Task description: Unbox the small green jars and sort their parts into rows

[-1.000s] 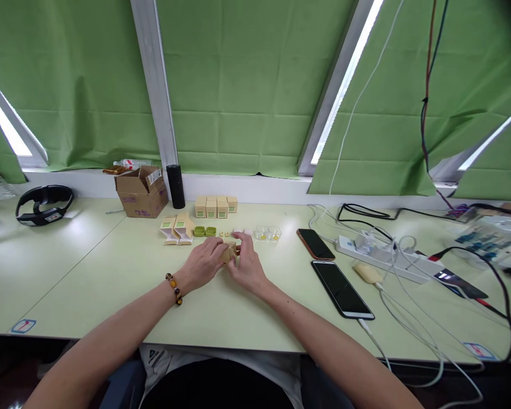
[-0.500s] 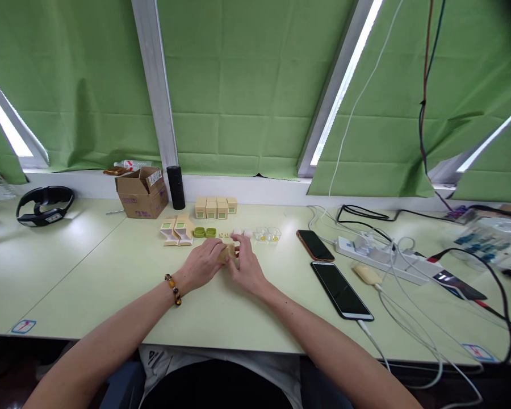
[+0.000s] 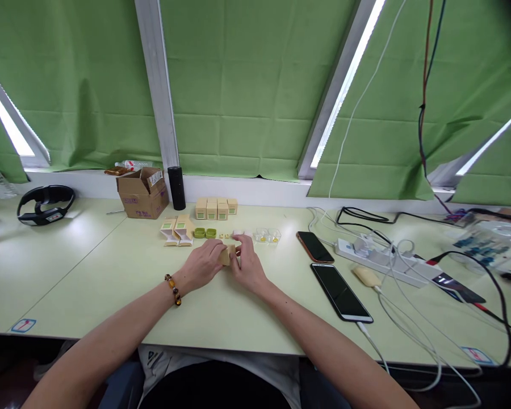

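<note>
A small tan cardboard box (image 3: 225,257) is held between both hands above the table. My left hand (image 3: 202,262), with a beaded bracelet at the wrist, grips its left side. My right hand (image 3: 247,267) pinches the box's right end, the index finger raised off it. Fingers hide part of the box. Just beyond the hands stand two opened cartons (image 3: 177,230), two green trays (image 3: 205,233), small yellowish pieces (image 3: 224,236), pinkish-white pieces (image 3: 239,233) partly behind my right fingers, and clear cups (image 3: 268,235) with something yellow inside.
Several closed small boxes (image 3: 216,208) stand in a row at the back. Left of them are a black cylinder (image 3: 176,188), a brown carton (image 3: 142,194) and a headset (image 3: 46,205). Two phones (image 3: 341,292), a power strip (image 3: 383,261) and loose cables lie on the right.
The box has turned slightly between my hands, showing more of its flat side. My right fingers have shifted a little at its end; the other things stay put.
</note>
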Demonstrator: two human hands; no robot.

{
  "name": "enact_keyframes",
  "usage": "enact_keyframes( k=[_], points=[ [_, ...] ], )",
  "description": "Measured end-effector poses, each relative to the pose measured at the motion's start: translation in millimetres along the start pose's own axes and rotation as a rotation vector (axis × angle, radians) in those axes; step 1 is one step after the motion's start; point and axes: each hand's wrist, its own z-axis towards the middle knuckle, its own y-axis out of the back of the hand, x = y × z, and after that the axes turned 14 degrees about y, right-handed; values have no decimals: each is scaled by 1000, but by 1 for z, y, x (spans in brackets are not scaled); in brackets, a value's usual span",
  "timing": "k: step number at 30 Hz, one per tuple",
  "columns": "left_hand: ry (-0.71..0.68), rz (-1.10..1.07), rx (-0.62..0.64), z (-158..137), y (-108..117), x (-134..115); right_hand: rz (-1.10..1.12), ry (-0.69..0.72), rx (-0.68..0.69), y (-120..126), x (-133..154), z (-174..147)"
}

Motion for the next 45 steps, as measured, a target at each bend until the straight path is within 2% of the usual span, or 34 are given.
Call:
enact_keyframes(
  k=[6, 10, 16, 25, 31, 36, 38, 41, 45],
  points=[
    [-28, 52, -9, 0, 1, -2, -45, 33, 37, 2, 6, 0],
    [-98, 112, 14, 1, 2, -4, -79, 16, 97, 2, 10, 0],
    [-156, 165, 21, 1, 3, -4, -29, -5, 151, 1, 10, 1],
    [9, -23, -16, -1, -4, 1, 80, -107, -64, 1, -5, 1],
    [124, -177, -56, 1, -4, 7, 298, -194, -203, 2, -13, 5],
    [102, -236, -61, 3, 2, 5, 453, -257, -318, 2, -15, 8],
    [111, -247, -35, 3, 5, 2, 409, -274, -370, 5, -16, 10],
    [141, -251, -10, 4, 8, -2, 228, -238, -438, 10, -21, 11],
    [151, -225, 15, 3, 6, -2, -144, -18, -413, 15, -30, 9]
  ],
)
